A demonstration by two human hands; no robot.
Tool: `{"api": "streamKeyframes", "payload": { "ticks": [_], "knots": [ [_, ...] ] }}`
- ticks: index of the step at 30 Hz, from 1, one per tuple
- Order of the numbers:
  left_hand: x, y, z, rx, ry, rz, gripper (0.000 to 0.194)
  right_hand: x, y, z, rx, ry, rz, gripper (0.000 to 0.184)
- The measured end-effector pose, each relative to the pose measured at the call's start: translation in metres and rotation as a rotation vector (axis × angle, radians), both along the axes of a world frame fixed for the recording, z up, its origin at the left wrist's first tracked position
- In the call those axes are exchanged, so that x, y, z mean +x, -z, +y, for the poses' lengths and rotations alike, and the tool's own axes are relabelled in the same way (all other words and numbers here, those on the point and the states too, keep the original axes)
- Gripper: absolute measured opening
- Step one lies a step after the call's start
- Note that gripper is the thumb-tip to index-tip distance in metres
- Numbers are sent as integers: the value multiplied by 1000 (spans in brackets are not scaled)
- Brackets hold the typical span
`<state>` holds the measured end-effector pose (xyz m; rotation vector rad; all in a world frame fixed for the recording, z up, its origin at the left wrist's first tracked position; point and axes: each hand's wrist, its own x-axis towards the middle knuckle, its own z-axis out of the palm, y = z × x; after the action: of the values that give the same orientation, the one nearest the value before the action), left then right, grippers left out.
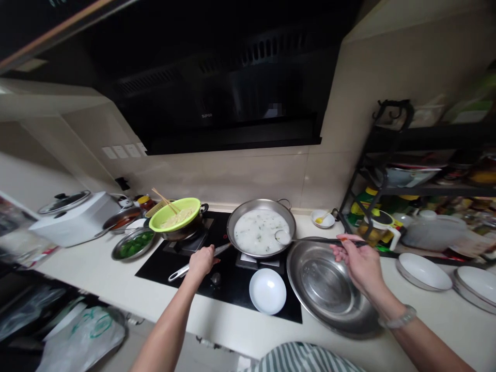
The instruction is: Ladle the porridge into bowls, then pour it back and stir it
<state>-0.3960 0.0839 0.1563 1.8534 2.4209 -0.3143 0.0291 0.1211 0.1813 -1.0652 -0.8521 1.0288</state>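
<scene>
My left hand (202, 263) is wrapped round the metal handle of a wok (232, 227) on the right burner. White, milky liquid with green flecks (259, 227) fills much of the wok. With my right hand (358, 261) I grip the dark handle of a ladle (283, 237), whose round bowl sits in the liquid near the wok's right side. Below that handle a large steel basin (325, 281) stands on the counter, with a little clear liquid showing at its bottom. A white bowl (267, 291) rests on the stove's front edge, in front of the wok.
On the left burner's pot sits a green colander (174, 216) of noodles with chopsticks. A steel dish (134, 244) of green leaves is beside it. White dishes (424, 271) stand at right, below a black rack (382, 155). The range hood (232, 77) hangs low overhead.
</scene>
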Motion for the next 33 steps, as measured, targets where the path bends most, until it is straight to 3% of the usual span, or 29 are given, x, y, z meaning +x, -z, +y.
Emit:
{"api": "streamKeyframes", "payload": {
  "ticks": [5,9,12,15,20,23,25,28,30,33],
  "knots": [
    [-1,0,0,-9,3,20,33,30,1,-19,-34,66,18,27],
    [-2,2,1,-17,14,21,34,56,17,-33,-85,128,-47,21],
    [-3,4,1,-22,14,21,34,68,33,-46,-77,124,-223,20],
    [-3,4,1,-25,21,29,35,73,48,-61,50,71,-486,19],
    [-3,4,1,-21,27,39,34,77,71,-84,449,-70,-937,21],
    [-2,3,1,-17,25,30,33,80,83,-92,569,-111,-1070,23],
    [-2,3,0,-13,22,24,34,80,87,-92,480,-97,-994,23],
    [-1,3,0,-9,20,25,35,77,83,-86,149,91,-630,27],
    [-1,4,0,-2,22,25,35,74,71,-77,-40,210,-326,32],
    [-1,6,1,2,19,17,35,61,45,-61,-100,213,-30,32]
  ]
}}
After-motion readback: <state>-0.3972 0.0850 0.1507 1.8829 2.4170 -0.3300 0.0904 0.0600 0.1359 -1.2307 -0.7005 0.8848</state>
